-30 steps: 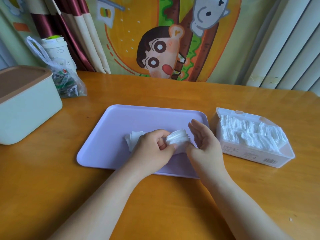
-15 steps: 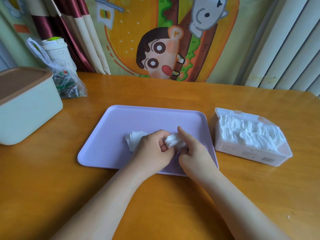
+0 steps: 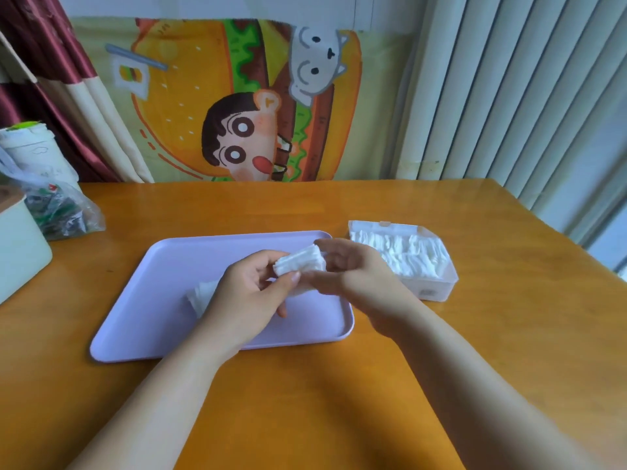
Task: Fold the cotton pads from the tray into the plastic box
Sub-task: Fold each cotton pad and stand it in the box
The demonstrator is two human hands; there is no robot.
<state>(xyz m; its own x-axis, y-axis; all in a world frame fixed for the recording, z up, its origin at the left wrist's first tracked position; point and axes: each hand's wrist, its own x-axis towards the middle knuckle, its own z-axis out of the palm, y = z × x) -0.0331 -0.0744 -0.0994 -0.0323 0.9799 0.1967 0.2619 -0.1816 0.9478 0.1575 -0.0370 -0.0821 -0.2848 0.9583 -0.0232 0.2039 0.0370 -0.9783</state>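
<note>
A folded stack of white cotton pads [image 3: 300, 264] is held above the right half of the lilac tray [image 3: 163, 300]. My left hand [image 3: 247, 296] pinches its left end between thumb and fingers. My right hand [image 3: 353, 276] grips its right end, fingers curled behind the stack. A few more loose cotton pads [image 3: 200, 295] lie on the tray, partly hidden behind my left hand. The clear plastic box [image 3: 437, 286] stands just right of the tray, lid open, filled with white pads.
A pale green bin [image 3: 20, 256] with a brown lid stands at the left table edge. Beside it lies a clear plastic bag [image 3: 57, 215] of dark items, with a white cup [image 3: 30, 154] behind. A cartoon cloth and curtains hang behind the wooden table [image 3: 339, 401].
Both hands have lifted the stack of pads off the tray and toward the right. My right hand went from resting beside it to gripping its end. The camera tilted up.
</note>
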